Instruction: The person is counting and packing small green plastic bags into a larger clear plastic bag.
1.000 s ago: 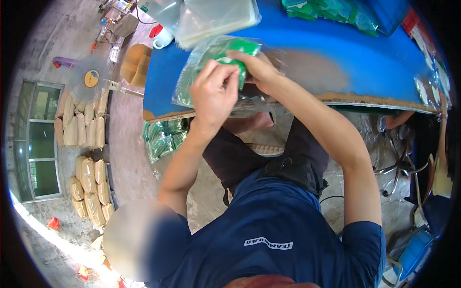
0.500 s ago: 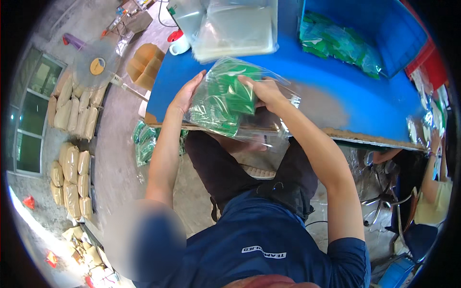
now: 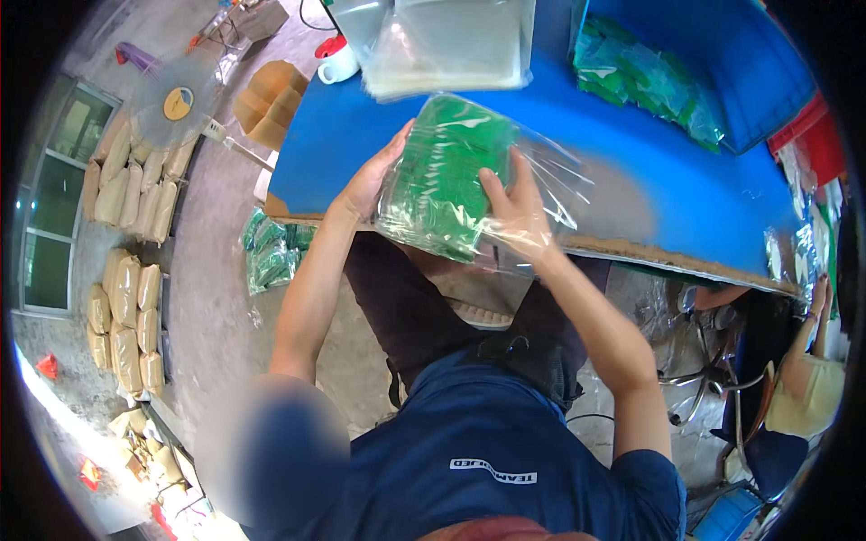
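A clear plastic bag with a stack of green packets in it is held up over the near edge of the table. My left hand grips its left side, fingers mostly hidden by the bag. On the right side, my right hand holds the bag, thumb against the green stack and fingers along its edge. Loose film of the bag's open end spreads over and beside my right hand. The stack stands tilted toward me.
The blue table carries a pile of clear bags and a white mug with a red lid. A blue bin holds green packets. At left are a cardboard box and a fan. Another person's arm shows at right.
The green stack has turned more upright and shifted right, its packets lining up in the bag. My right hand has moved from the stack's top to its right side.
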### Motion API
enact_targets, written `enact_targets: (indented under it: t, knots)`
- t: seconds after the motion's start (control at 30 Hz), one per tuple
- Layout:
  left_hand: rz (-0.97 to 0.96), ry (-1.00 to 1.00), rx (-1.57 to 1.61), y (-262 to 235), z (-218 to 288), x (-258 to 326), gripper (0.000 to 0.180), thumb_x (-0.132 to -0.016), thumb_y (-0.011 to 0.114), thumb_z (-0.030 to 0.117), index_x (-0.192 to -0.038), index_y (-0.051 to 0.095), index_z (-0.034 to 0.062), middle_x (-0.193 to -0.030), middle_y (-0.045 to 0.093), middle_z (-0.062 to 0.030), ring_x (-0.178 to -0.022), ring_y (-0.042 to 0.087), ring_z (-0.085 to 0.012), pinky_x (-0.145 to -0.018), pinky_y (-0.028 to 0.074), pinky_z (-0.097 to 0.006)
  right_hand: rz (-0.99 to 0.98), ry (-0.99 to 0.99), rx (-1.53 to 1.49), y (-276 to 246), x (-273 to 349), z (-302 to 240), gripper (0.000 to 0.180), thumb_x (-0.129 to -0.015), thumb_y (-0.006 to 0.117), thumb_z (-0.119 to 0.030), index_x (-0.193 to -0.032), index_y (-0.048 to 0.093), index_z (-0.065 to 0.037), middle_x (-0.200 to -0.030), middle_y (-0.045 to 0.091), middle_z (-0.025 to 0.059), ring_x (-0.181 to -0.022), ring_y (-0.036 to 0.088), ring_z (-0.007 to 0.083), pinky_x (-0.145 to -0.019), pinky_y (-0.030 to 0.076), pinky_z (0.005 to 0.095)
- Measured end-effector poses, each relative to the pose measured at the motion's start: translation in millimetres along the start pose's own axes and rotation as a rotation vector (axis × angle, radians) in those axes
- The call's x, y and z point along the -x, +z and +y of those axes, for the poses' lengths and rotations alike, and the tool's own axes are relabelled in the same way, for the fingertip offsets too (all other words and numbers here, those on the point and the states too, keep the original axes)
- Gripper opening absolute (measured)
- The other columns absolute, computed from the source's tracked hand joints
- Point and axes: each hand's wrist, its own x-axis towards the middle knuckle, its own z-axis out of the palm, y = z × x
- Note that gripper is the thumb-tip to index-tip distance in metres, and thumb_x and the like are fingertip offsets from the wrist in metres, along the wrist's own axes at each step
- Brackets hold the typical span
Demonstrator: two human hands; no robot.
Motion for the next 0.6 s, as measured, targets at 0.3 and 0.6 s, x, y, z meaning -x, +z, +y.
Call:
enact_targets:
  t: [0.3, 0.6]
  knots:
    - [0.017, -0.086, -0.224, 9, 14, 5, 0.068, -0.103, 0.049, 0.034, -0.158, 0.023, 0.0047, -0.160, 0.032, -0.0091, -0.143, 0.036, -0.0220, -0.119, 0.028, -0.034, -0.228, 0.067, -0.483, -12, 28, -31, 0.090, -0.100, 0.058, -0.026, -0.153, -0.006, 0.007, -0.095, 0.069, 0.0280, -0.067, 0.069, 0.0370, -0.063, 0.054, 0.0402]
    - [-0.149, -0.107, -0.387, 23, 23, -7, 0.074, -0.095, 0.062, 0.025, -0.158, 0.026, 0.0108, -0.163, 0.025, -0.0117, -0.152, 0.018, -0.0232, -0.122, 0.015, -0.038, -0.299, -0.443, -0.004, -23, 58, -23, 0.044, -0.088, 0.067, -0.003, -0.129, 0.054, -0.003, -0.093, 0.066, 0.0179, -0.086, 0.065, 0.0396, -0.078, 0.053, 0.0465]
